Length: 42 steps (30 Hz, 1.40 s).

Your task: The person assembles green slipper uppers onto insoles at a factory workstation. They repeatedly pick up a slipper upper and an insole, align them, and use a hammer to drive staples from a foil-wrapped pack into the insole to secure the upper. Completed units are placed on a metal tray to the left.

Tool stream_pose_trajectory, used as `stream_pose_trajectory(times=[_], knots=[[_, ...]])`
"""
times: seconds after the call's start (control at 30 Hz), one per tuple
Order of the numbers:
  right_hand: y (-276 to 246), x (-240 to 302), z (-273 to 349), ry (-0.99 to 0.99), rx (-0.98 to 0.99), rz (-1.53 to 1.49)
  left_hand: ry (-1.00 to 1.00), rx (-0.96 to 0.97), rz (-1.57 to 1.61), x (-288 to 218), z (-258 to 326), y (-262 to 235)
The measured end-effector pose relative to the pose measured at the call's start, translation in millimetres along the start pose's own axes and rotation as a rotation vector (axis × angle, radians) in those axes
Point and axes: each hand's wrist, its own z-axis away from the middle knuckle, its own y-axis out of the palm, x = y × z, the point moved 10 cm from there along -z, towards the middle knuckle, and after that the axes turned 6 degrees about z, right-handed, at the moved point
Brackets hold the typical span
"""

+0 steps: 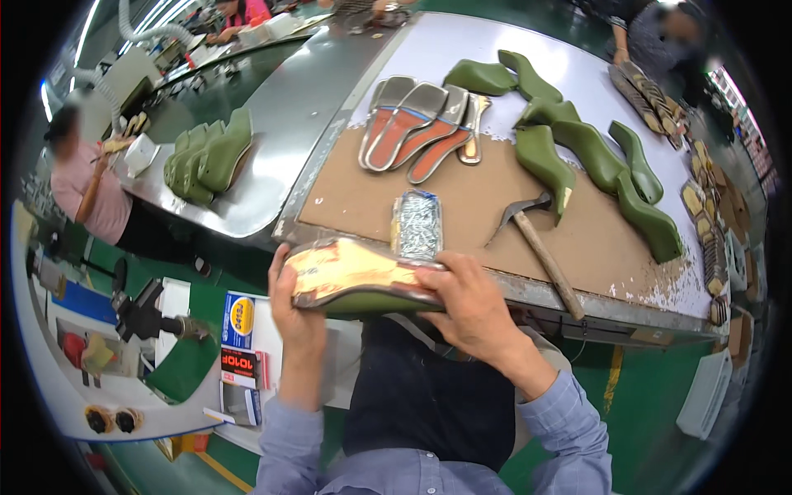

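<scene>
Between my two hands, a green shoe last (371, 306) lies on its side over my lap, sole upward. A shiny, tan-gold insole (355, 272) covers that sole. My left hand (290, 289) grips the wider end at the left, thumb along its edge. At the narrower end, my right hand (470, 301) clasps the last with its thumb on the insole's edge. Just beyond them, a tray of small nails (418, 224) sits at the table's front edge. A hammer (544, 260) with a wooden handle rests to the right, its handle end over the edge.
Several green lasts (544, 161) lie across the table (330, 194), beside a pile of metal-rimmed red-brown insoles (400, 140). More lasts (210, 161) stand on the metal bench at left. Small boxes (239, 322) are at my lower left. Other people work around.
</scene>
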Motion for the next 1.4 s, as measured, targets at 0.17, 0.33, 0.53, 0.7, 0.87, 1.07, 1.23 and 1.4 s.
stream_pose_trajectory(times=[0.17,0.33,0.53,0.7,0.87,1.07,1.23,1.4], knots=[[21.5,-16.4,7.8,0.069,0.047,-0.024,-0.095,0.161,-0.610,-9.2,-27.0,-9.4],[36.3,-16.9,4.2,0.126,0.100,0.056,0.148,0.668,-1.231,12.4,-56.4,104.6],[29.4,-14.3,8.3,0.126,0.081,0.045,0.220,1.325,-1.922,154.9,-58.1,175.1],[32.7,-16.7,10.5,0.145,0.088,0.012,0.169,1.274,-1.897,154.3,-62.9,173.6],[32.9,-18.3,13.5,0.148,0.084,0.012,0.165,1.137,-1.709,133.5,-60.7,179.0],[25.3,-14.4,12.2,0.117,0.009,0.003,0.046,1.029,-1.615,123.6,-64.2,176.0],[27.2,-14.2,10.6,0.123,0.024,0.005,0.057,1.022,-1.419,115.6,-64.3,179.1],[28.8,-15.1,10.6,0.121,0.044,0.031,0.129,1.027,-1.210,80.6,-33.6,186.0]])
